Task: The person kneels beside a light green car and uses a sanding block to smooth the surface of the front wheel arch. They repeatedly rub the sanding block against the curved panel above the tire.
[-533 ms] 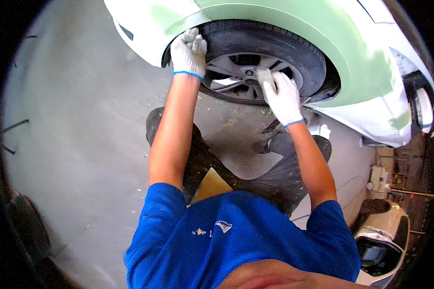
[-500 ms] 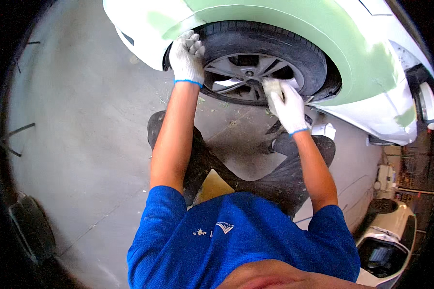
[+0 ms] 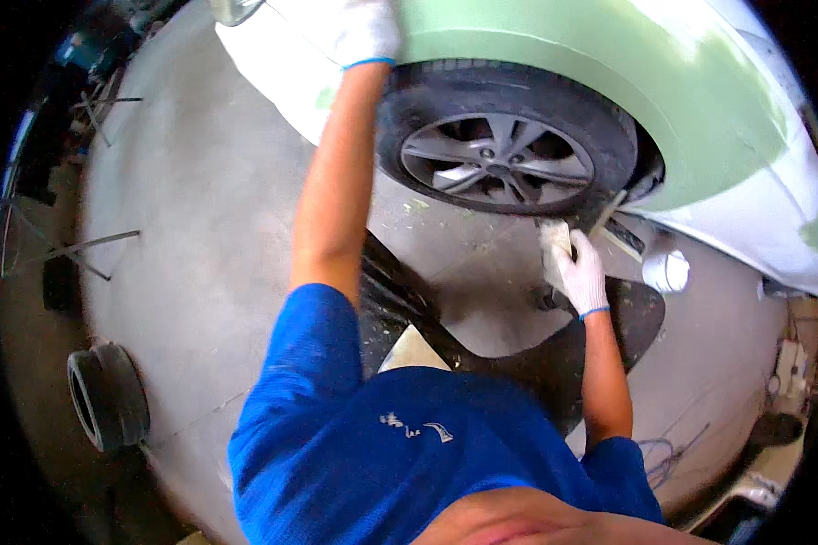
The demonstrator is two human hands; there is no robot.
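My left hand point(image 3: 365, 29), in a white knit glove, is at the top edge against the car's green-and-white fender point(image 3: 509, 34). It is blurred, and its fingers are cut off by the frame. Below the wheel point(image 3: 498, 163), my gloved right hand point(image 3: 585, 277) is closed on a pale, flat sanding block point(image 3: 555, 242). The block is held just under the tire, apart from the painted panel. Smooth light-green patches cover the fender around the wheel arch, with white paint beyond them.
A white tub point(image 3: 665, 271) stands on the floor right of my right hand. Loose tires point(image 3: 109, 397) stand at the left, near thin metal stand legs point(image 3: 95, 243). A pale pointed corner point(image 3: 413, 350) shows between my thighs. A cable point(image 3: 665, 459) lies at lower right.
My left hand has moved up from the front of the tire onto the fender. My right hand has drawn back from the wheel rim, down and right, with the block. The view has shifted.
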